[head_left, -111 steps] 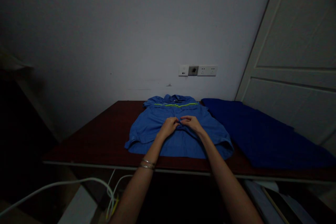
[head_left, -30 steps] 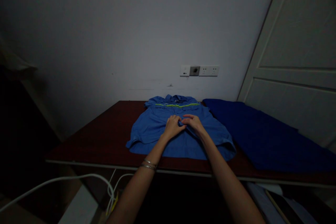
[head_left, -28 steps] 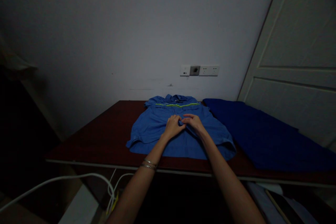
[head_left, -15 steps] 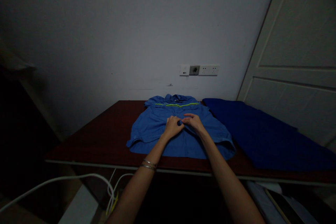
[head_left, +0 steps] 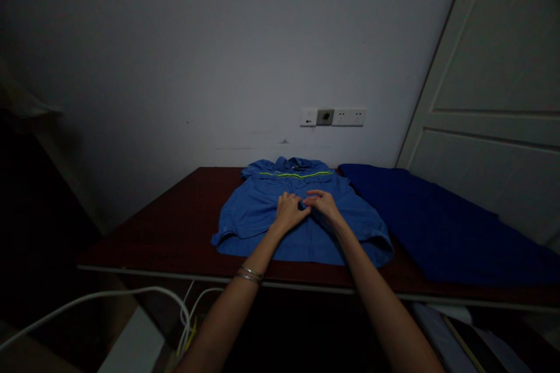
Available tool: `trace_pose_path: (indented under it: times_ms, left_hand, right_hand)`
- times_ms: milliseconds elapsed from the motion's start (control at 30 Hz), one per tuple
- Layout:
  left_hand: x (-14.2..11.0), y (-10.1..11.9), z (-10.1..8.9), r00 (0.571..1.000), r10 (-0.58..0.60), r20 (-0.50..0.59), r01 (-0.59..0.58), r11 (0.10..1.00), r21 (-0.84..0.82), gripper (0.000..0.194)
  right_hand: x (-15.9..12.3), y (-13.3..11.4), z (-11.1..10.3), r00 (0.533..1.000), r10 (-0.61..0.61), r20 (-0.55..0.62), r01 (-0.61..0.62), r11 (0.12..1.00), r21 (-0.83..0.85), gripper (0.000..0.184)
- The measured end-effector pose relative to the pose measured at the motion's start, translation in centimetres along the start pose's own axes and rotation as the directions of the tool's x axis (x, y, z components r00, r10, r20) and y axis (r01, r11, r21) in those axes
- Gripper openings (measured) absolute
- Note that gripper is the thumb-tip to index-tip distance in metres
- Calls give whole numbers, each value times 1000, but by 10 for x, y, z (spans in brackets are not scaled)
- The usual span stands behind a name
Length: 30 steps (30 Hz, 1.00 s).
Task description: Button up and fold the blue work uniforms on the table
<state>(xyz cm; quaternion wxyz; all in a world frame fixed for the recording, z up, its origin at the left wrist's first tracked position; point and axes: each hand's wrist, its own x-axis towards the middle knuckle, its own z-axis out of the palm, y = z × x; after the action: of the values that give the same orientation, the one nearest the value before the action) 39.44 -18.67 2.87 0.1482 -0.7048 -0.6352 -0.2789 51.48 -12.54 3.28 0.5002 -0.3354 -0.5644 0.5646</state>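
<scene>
A blue work shirt (head_left: 251,207) with a yellow-green stripe across the chest lies spread on the dark red table (head_left: 175,215), collar toward the wall. Along its front opening, near the middle, my left hand (head_left: 289,211) is closed on the fabric, with two bracelets on that forearm. Close against it on the right, my right hand (head_left: 324,205) pinches the shirt's front edge between thumb and fingers. The two sets of fingertips almost meet. Whatever small fastening lies between them is too dark to make out. The shirt's bottom hem gapes toward me.
Dark blue cloth (head_left: 420,221) covers the table's right side. Wall sockets (head_left: 347,117) sit above the table, and a panelled door (head_left: 494,122) stands at the right. A white cable (head_left: 109,293) loops at the lower left. Papers or folders (head_left: 459,332) lie beneath the tabletop at the right.
Both hands stay at the same spot on the shirt's front, with slight finger movement. My left thumb has shifted a little to the right, toward my right fingertips.
</scene>
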Motion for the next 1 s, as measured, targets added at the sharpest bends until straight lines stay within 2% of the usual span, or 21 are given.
trace_pose_path:
  times_ms: [133,300,700,1000]
  left_hand:
    - [0,0,1,1000,-24,-2,25,999,24,30]
    - [1,-1,3,999,-29,15,29,1000,6,23]
    - [5,-6,8,999,-38,-12,37,998,-48,26]
    - [5,-6,4,1000,12,26,-12,1000,-16,21]
  right_hand:
    - [1,4,-1,1000,-18,7,18,1000,-1,31]
    - [2,5,-2,1000,20,14,-20,1000,2,31]
    - [-1,-2,-4,995,94,-30,-94,996,10,32]
    - [-2,-5,-3,993,110,-38,-110,994,8,28]
